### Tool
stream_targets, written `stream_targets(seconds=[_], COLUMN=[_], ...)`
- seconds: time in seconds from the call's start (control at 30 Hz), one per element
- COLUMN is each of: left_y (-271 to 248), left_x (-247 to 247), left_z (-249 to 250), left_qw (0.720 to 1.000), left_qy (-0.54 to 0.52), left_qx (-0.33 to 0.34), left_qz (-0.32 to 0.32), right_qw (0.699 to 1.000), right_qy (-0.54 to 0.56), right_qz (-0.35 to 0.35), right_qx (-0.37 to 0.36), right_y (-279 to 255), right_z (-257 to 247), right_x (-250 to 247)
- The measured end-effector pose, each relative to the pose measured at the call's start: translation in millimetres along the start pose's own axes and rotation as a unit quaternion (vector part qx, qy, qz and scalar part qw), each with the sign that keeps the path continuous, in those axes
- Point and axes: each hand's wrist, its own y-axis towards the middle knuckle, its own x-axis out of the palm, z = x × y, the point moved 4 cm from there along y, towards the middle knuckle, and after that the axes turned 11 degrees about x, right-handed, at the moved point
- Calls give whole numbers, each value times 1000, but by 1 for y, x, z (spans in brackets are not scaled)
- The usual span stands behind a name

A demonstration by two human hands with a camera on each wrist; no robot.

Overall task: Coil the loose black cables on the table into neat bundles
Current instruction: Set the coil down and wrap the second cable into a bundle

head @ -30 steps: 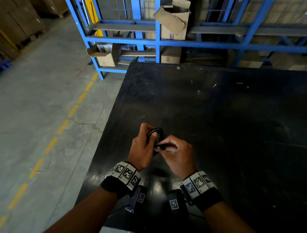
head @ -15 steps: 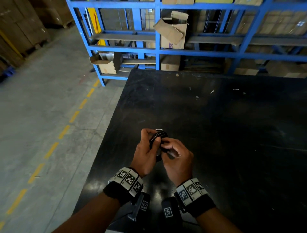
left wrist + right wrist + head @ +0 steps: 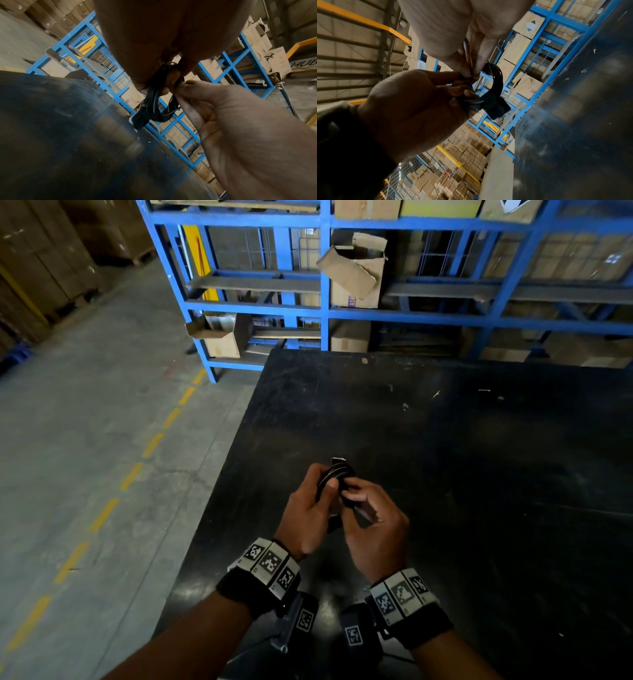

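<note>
- Head view: one coiled black cable (image 3: 337, 479) sits between both hands, held above the near left part of the black desk (image 3: 445, 460), not resting on it. The left hand (image 3: 305, 518) wraps the coil; the right hand (image 3: 375, 525) pinches at its right side. The coil's long axis points away from the person. No other cable shows on the desk.
- Left wrist view: the coil (image 3: 155, 102) hangs from the left hand's curled fingers (image 3: 169, 79), its single plug (image 3: 139, 119) lowest; the right hand (image 3: 228, 121) pinches a strand.
- Right wrist view: two hands, one bundle (image 3: 489, 100); both touch it, so the tuck likely falls to the right.
</note>
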Motion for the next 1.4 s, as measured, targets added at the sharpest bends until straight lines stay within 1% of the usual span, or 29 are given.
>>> stream_targets(seconds=[0.1,0.2,0.3,0.4,0.47,0.53,0.6,0.8,0.87,0.93,1.0,1.1,1.23,1.3,1.33,1.4], left_y=[-3,-7,-10,-10,-10,-12,-13,-11,-10,-7,-4,0,4,5,5,1], left_x=[-4,-9,-11,-16,-18,-20,-21,-20,-19,-18,-16,-13,-12,-14,-15,-17], left_z=[2,4,8,11,12,9,5,-5,-8,-10,-12,-15,-19,-25,-30,-42], left_qw=[1000,999,997,995,994,993,992,985,982,982,983,984,985,986,985,979], left_qy=[15,34,32,25,17,8,6,27,37,29,5,-31,-69,-80,-90,-119], left_qx=[8,17,33,52,61,60,54,15,14,8,-4,-17,-38,-50,-60,-109], left_qz=[-5,-22,-57,-81,-91,-101,-116,-170,-184,-184,-183,-175,-151,-138,-132,-123], right_qw=[1000,999,998,988,968,955,955,968,968,963,950,923,868,841,829,805], right_qy=[2,-39,-58,6,64,87,83,92,93,105,133,182,262,309,327,352], right_qz=[-2,1,-32,-122,-181,-212,-214,-151,-135,-120,-105,-86,-87,-75,-63,-33], right_qx=[10,-1,11,94,161,187,187,180,189,219,262,329,414,439,450,476], right_y=[5,17,32,43,48,50,50,43,41,39,36,30,22,20,19,18], right_z=[-6,-12,-9,-1,2,2,2,9,13,17,22,31,42,47,50,59], right_x=[-5,-15,-23,-24,-24,-25,-24,-22,-22,-21,-20,-20,-19,-20,-21,-23])
